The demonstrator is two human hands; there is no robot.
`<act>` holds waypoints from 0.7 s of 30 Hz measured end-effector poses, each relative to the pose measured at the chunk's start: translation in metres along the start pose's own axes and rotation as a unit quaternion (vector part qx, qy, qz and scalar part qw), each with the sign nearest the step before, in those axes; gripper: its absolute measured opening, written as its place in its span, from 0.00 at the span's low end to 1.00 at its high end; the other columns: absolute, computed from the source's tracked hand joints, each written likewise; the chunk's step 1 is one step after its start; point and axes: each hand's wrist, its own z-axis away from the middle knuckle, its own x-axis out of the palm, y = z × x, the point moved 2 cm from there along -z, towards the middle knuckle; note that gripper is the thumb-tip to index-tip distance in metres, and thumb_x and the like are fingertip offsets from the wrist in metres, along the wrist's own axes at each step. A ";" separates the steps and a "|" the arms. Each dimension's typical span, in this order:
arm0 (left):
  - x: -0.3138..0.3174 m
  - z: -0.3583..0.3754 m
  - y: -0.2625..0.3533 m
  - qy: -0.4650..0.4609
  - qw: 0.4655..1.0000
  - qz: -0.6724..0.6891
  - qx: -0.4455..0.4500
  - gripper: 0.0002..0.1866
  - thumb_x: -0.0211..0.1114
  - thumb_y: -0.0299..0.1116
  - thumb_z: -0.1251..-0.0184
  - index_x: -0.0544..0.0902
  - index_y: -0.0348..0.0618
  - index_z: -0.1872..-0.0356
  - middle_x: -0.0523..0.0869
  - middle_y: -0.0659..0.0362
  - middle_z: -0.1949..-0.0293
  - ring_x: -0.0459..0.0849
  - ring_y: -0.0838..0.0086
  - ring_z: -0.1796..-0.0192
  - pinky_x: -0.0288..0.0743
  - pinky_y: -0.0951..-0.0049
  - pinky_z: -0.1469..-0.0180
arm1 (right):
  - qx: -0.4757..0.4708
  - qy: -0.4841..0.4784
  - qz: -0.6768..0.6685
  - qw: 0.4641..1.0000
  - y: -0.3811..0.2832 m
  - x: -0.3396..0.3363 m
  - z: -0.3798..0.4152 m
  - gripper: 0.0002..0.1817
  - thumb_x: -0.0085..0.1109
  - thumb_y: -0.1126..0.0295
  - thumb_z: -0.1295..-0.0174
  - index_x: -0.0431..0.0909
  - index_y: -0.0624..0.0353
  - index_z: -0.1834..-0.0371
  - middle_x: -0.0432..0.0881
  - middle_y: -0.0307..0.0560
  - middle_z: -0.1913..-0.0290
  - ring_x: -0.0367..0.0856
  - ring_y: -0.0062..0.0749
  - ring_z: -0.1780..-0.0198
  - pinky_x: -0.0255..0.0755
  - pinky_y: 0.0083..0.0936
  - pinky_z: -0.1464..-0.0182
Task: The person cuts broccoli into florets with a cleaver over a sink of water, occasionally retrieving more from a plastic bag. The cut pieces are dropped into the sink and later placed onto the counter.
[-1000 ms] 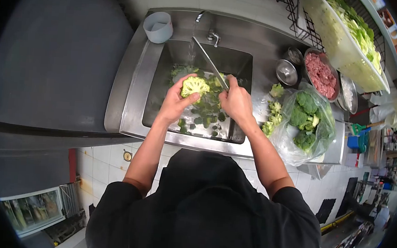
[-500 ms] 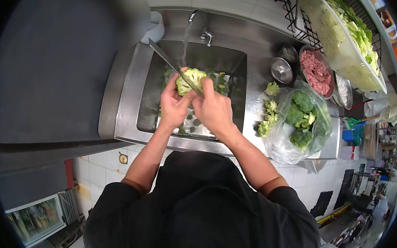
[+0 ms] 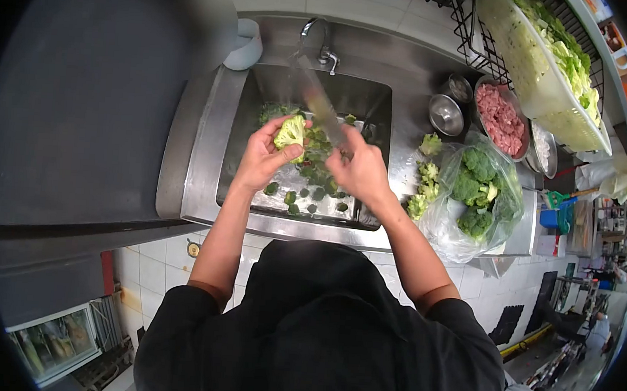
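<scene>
My left hand (image 3: 264,156) is closed around a piece of broccoli (image 3: 290,133), its pale cut side showing, above the left half of the steel sink (image 3: 378,105). In my right hand (image 3: 361,171) is a knife (image 3: 322,109), blurred by motion. Its broad blade points up and left toward the tap, apart from the broccoli. Below both hands, several small broccoli florets (image 3: 319,194) lie scattered in the wet sink. Water runs from the curved tap (image 3: 314,27), partly hidden behind the blade.
Right of the sink lie broccoli stem pieces (image 3: 425,176) and a clear plastic bag (image 3: 448,230) holding broccoli heads. Behind them stand a small steel bowl (image 3: 446,116), a bowl of raw meat (image 3: 499,115) and a basket of leafy greens (image 3: 554,81). A grey-white container (image 3: 245,47) stands at the back left.
The knife has come away from the broccoli, moving right and swinging more upright with my right hand. My left hand has shifted slightly left with a smaller-looking broccoli piece. More florets show in the sink.
</scene>
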 end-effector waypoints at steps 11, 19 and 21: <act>0.019 0.003 0.011 -0.023 0.987 -0.159 0.019 0.29 0.72 0.20 0.35 0.76 0.34 0.32 0.85 0.52 0.37 0.83 0.70 0.36 0.77 0.67 0.32 | -0.198 0.044 0.129 0.971 -0.028 0.005 0.016 0.28 0.76 0.69 0.46 0.73 0.60 0.43 0.85 0.54 0.72 0.87 0.51 0.70 0.81 0.41 0.67; 0.007 -0.003 -0.005 -0.072 0.994 -0.011 -0.077 0.29 0.71 0.24 0.30 0.74 0.31 0.29 0.86 0.56 0.43 0.84 0.79 0.44 0.78 0.77 0.42 | 0.013 -0.021 -0.131 0.991 0.006 0.015 -0.002 0.23 0.67 0.70 0.42 0.71 0.61 0.45 0.87 0.62 0.64 0.89 0.56 0.64 0.80 0.42 0.61; -0.008 -0.005 -0.013 -0.051 0.987 0.081 -0.127 0.29 0.71 0.30 0.28 0.74 0.30 0.30 0.87 0.55 0.42 0.85 0.77 0.45 0.78 0.76 0.42 | 0.085 -0.015 -0.234 0.969 0.020 0.018 -0.002 0.22 0.64 0.71 0.43 0.75 0.65 0.45 0.88 0.57 0.64 0.90 0.42 0.64 0.80 0.36 0.59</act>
